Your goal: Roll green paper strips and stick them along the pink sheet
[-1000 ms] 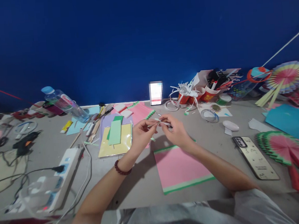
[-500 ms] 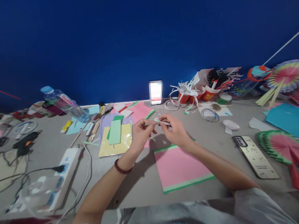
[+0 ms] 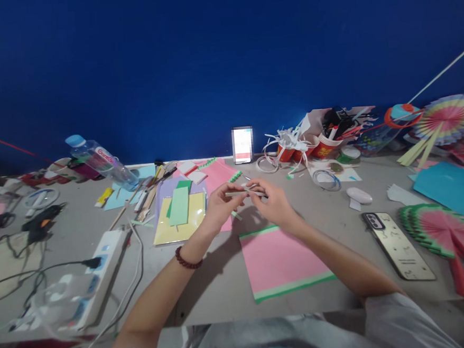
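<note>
Near the middle of the desk, my left hand (image 3: 223,205) and my right hand (image 3: 272,202) meet fingertip to fingertip. Both pinch something small and pale between them; its shape is too small to make out. A thin, pen-like item pokes out by the right fingers. Below my right hand lies a pink sheet (image 3: 281,263) with green strips along its top and bottom edges. Left of my left hand, a light green paper piece (image 3: 179,206) rests over a dark green one on a yellow packet (image 3: 197,213).
A power strip (image 3: 104,273) with cables lies at the left, and a clear bottle (image 3: 106,160) leans behind. Paper cups (image 3: 327,145) with tools stand at the back right. A phone (image 3: 400,247) and a folded pink-green paper fan (image 3: 442,231) lie at the right.
My hands have shifted very slightly, and the left fingers have changed their hold around the small pale item. The view has moved a little; the things on the desk look unmoved.
</note>
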`<control>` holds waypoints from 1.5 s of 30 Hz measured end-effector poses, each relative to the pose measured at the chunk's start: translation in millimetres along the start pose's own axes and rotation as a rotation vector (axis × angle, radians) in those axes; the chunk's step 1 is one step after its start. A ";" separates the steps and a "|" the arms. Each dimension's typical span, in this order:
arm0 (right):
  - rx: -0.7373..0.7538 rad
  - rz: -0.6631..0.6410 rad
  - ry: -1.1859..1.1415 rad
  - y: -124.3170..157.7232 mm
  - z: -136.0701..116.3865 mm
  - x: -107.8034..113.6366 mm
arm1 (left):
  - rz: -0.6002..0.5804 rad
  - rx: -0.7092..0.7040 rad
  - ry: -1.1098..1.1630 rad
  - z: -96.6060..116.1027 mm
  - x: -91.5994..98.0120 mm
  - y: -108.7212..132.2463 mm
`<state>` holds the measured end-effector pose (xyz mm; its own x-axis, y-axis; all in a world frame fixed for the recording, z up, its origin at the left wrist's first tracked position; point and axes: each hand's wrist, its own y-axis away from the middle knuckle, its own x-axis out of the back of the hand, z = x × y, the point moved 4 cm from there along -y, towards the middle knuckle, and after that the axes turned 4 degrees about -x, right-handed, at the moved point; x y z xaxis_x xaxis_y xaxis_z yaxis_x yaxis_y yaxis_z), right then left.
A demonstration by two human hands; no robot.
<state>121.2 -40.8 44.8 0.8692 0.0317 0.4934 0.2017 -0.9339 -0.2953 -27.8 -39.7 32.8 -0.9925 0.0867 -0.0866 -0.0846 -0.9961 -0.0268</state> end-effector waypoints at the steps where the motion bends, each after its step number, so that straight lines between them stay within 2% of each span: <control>1: 0.024 0.013 0.045 0.8 -0.9 -0.2 | 0.019 -0.055 -0.049 1.2 -0.1 1.0; 5: 0.124 0.071 0.246 4.1 -4.2 -1.6 | 0.060 -0.232 -0.252 1.8 0.9 3.8; 12: 0.231 0.089 0.436 5.0 -8.5 -3.7 | 0.060 -0.303 -0.362 1.0 1.9 6.6; 24: 0.260 0.146 0.454 6.7 -7.5 -6.9 | 0.044 -0.362 -0.508 -0.1 -0.7 10.7; 34: 0.283 0.191 0.436 6.7 -4.6 -7.4 | 0.045 -0.526 -0.573 8.2 -2.7 13.2; 37: 0.265 0.181 0.409 5.8 -3.0 -6.8 | 0.037 -0.577 -0.639 8.5 -3.9 15.1; 40: 0.227 0.166 0.315 5.9 -3.1 -4.4 | 0.062 -0.714 -0.708 11.4 -6.8 18.1; 45: 0.018 0.094 -0.090 4.4 0.6 -1.7 | 0.081 -0.996 -0.817 14.2 -10.5 22.7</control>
<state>120.9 -44.8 42.2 0.9217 -0.0231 0.3873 0.1247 -0.9275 -0.3523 -20.6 -63.5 47.2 -0.7878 -0.3618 0.4984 -0.2704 -0.5239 -0.8077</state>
